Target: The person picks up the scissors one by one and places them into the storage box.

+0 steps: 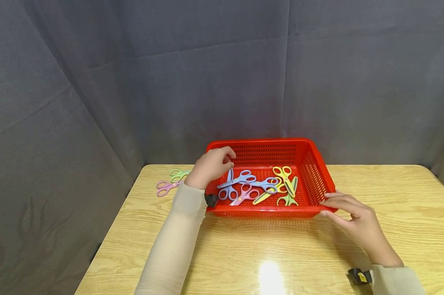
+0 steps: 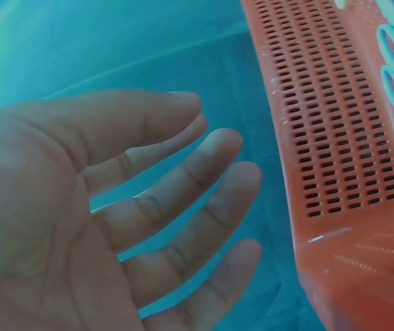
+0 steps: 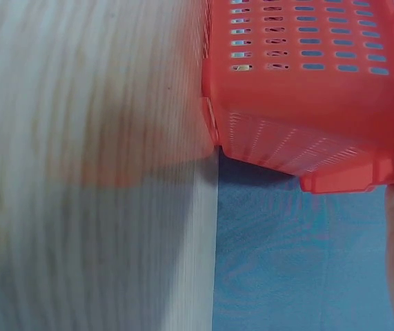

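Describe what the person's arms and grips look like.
The left sleeve and right sleeve are beige, reaching the wrists. A small black device sits at the left wrist; another black device, at the right, shows a yellow patch. The left grip and right grip are ungloved.

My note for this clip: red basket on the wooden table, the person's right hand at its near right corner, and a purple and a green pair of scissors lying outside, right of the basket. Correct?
Wrong side: the purple scissors and green scissors lie left of the red basket, as the head view shows. The rest stands.
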